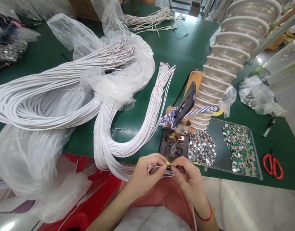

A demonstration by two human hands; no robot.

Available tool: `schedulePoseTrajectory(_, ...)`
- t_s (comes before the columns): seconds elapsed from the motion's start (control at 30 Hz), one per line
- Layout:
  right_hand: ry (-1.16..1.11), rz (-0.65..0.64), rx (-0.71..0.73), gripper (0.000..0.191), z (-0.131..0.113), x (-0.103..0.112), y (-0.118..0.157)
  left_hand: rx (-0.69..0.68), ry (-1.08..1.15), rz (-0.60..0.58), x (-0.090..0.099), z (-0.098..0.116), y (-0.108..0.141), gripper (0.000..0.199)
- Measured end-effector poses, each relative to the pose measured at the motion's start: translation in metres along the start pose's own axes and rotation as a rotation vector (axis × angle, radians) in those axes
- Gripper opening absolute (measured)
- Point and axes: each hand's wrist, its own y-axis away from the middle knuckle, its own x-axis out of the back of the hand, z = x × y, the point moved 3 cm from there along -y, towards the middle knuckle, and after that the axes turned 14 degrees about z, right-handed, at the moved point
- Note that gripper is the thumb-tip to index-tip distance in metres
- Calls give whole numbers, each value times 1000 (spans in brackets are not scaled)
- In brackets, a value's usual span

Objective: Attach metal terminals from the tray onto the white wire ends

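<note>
My left hand [147, 171] is closed in a pinch on a white cable, with red-tipped wire ends showing by its fingers. Fingertip to fingertip with it, my right hand [189, 178] pinches something too small to make out. A tiny yellow piece [168, 163] shows between the two hands. Just beyond them is a dark soldering stand [174, 150] with a metal tip area and a black lever [186, 104] above. A bundle of white cables [128, 150] curves from the left and passes under my left hand.
To the right, a clear tray [218, 144] holds silver connectors [202, 148] and green-backed connectors [241, 149]. Red-handled scissors [272, 166] lie beyond it. A ribbed extraction hose [229, 54] stands behind the stand. Plastic-wrapped cable coils [41, 96] cover the left of the green table [193, 41].
</note>
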Motion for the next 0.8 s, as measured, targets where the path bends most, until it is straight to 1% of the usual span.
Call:
schedulePoseTrajectory(0.07,-17,15,-11,12,1,0,0,-2,-2,4,1,0,0,22)
schedulePoseTrajectory(0.23,-67,117,-6,30,0,6,1,-11,0,33,3,-2,1,20)
schedulePoseTrajectory(0.3,-54,103,7,28,0,7,3,-27,-5,45,3,0,1,20)
schedulePoseTrajectory(0.37,-34,97,0,21,2,7,6,-37,-16,54,3,3,0,20)
schedulePoseTrajectory(0.47,-22,138,-50,15,6,6,7,-53,-35,70,3,8,-2,21)
schedulePoseTrajectory(0.6,-34,168,-85,24,6,2,3,-75,-43,83,3,11,-4,21)
schedulePoseTrajectory(0.8,-142,174,-89,20,4,-6,2,-94,-45,88,3,12,-3,21)
